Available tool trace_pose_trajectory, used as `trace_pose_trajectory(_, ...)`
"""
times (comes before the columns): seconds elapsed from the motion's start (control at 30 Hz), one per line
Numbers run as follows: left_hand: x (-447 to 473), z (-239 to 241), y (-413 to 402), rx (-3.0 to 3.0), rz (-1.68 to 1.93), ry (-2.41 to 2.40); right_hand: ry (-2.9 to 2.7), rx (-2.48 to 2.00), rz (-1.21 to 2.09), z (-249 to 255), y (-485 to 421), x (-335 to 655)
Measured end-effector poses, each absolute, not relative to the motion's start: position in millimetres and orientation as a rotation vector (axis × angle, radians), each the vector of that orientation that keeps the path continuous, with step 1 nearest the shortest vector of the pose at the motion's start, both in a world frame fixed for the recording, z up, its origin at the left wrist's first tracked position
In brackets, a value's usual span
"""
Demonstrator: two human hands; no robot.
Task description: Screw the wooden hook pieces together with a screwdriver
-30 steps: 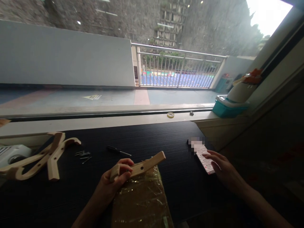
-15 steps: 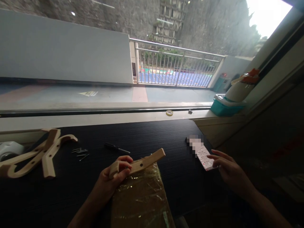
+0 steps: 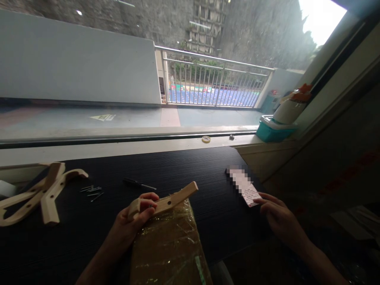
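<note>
My left hand (image 3: pixel 132 219) is closed around a light wooden hook piece (image 3: pixel 177 199) with a dark hole in it. A small metal tip shows between the thumb and fingers; what it belongs to is hidden. That piece rests against the top of a cardboard box (image 3: pixel 166 249) wrapped in clear tape. On the right, a phone (image 3: pixel 252 199) lies on the table with a lit page of text, partly pixelated. My right hand (image 3: pixel 276 213) has its fingers stretched out, holding nothing, with the fingertips at the phone's lower edge.
Several curved wooden pieces (image 3: pixel 49 202) lie at the left of the black table (image 3: pixel 213 233). Beside them are several screws (image 3: pixel 92 190) and a screwdriver (image 3: pixel 139 184). A tape roll (image 3: pixel 206 139) and a teal box (image 3: pixel 271 130) stand on the windowsill.
The whole view has shifted slightly, so things sit further left. My right hand's fingers have come lower on the phone and its page has scrolled. The left hand keeps its hold.
</note>
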State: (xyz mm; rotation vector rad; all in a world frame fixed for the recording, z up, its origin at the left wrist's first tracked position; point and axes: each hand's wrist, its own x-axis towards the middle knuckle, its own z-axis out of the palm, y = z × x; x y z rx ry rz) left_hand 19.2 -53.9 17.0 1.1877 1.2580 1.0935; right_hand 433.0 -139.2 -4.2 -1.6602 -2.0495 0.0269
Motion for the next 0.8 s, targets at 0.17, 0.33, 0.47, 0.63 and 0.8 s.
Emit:
trace_pose_trajectory(0.17,18,16,-53,1.201,1.089,1.253,-2.031,-1.653,0.000,3,-138,431)
trace_pose_trajectory(0.33,18,16,-53,1.206,1.108,1.230,-2.043,-1.660,0.004,4,-136,435)
trace_pose_trajectory(0.47,19,17,-53,1.224,1.109,1.254,-2.022,-1.689,0.011,4,-136,437)
trace_pose_trajectory(0.63,16,18,-51,1.232,1.086,1.247,-1.993,-1.690,0.028,11,-132,436)
trace_pose_trajectory(0.8,12,18,-49,1.233,1.021,1.206,-1.892,-1.654,0.115,61,-97,418)
